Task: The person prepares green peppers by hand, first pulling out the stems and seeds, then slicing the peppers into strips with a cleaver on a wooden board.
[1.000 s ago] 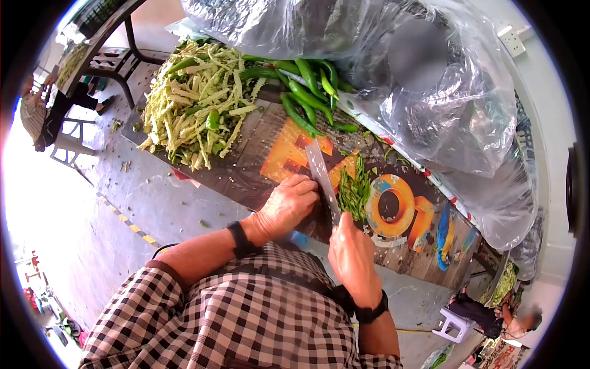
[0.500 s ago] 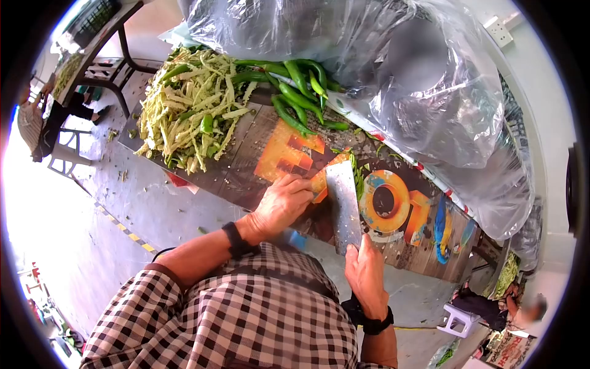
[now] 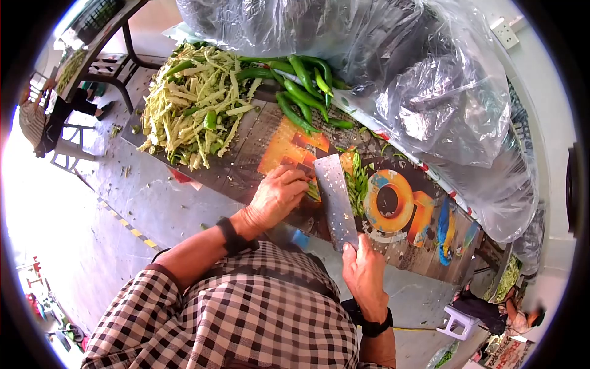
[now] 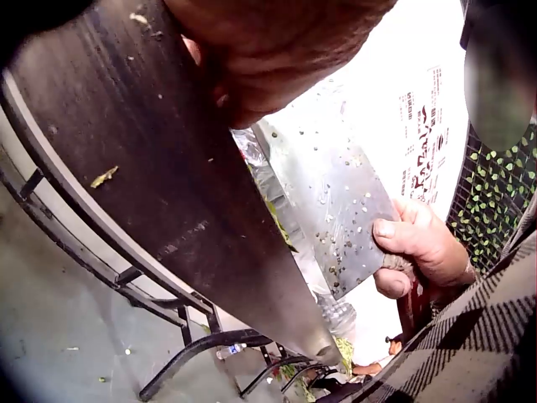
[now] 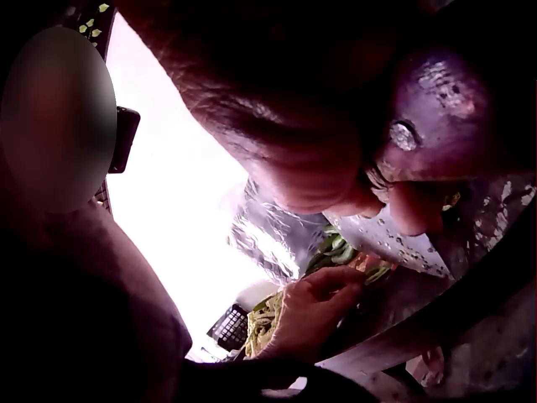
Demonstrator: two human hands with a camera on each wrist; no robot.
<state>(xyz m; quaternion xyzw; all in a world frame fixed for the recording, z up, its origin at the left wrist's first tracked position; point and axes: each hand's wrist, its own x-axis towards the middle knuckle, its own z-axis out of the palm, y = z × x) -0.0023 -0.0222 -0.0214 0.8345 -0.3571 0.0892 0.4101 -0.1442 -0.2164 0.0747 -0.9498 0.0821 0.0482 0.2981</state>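
Note:
In the head view my right hand [image 3: 365, 270] grips the handle of a broad cleaver [image 3: 337, 200], its flat face turned up and dotted with small seeds. The left wrist view shows the same blade [image 4: 331, 210] with the fingers and thumb around its handle. Left of the blade, my left hand [image 3: 276, 197] holds green chili pepper [image 3: 314, 190] under curled fingertips; most of it is hidden. Cut green chili strips [image 3: 356, 184] lie just right of the blade. Several whole green chilies [image 3: 302, 101] are heaped farther back on the printed table [image 3: 246, 157].
A large heap of pale shredded vegetable [image 3: 196, 111] covers the table's left end. Clear plastic sheeting [image 3: 430, 92] bulges along the back edge. One person [image 3: 37, 126] is at the far left, and another [image 3: 491, 317] is at the lower right by a white stool [image 3: 456, 323].
The cleaver has gone from edge-on to broad side showing, as my right hand shifted right and toward my body. My left hand has moved slightly left, and green chili now shows at its fingertips.

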